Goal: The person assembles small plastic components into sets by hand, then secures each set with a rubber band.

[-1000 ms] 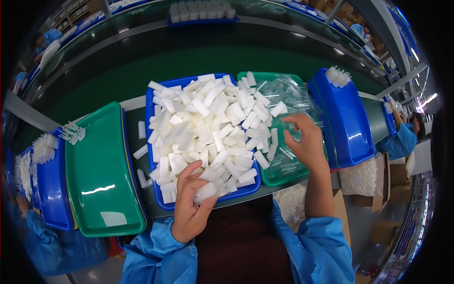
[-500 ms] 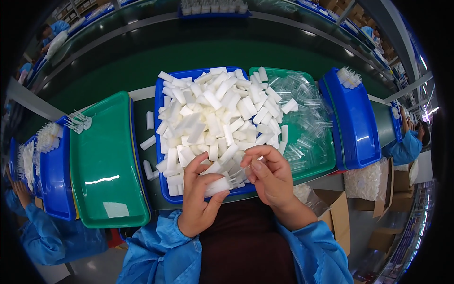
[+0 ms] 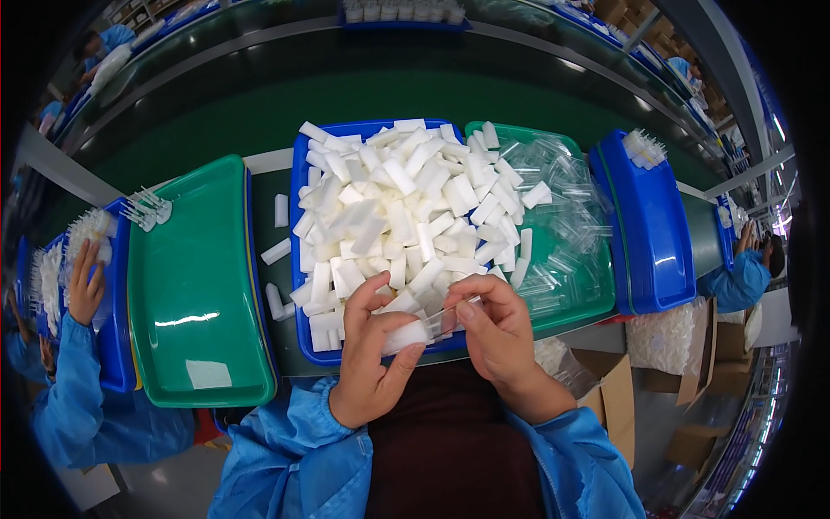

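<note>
Left hand (image 3: 367,359), lower centre of frame, is curled around a white block (image 3: 404,336); right hand (image 3: 500,336) pinches a clear tube (image 3: 443,322), one end by the block. Contact cannot be confirmed. Advisable: hold both in line, press lightly. Mid-frame, a pile of blocks (image 3: 398,208) overfills the blue tray (image 3: 299,251), crowding both hands; loose blocks (image 3: 277,251) lie left on the tabletop (image 3: 272,186); green tray (image 3: 542,246) with tubes (image 3: 571,203), right of centre.

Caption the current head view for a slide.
Left hand holding a white piece and right hand a clear piece at the near edge of a blue tray heaped with white blocks.
</note>
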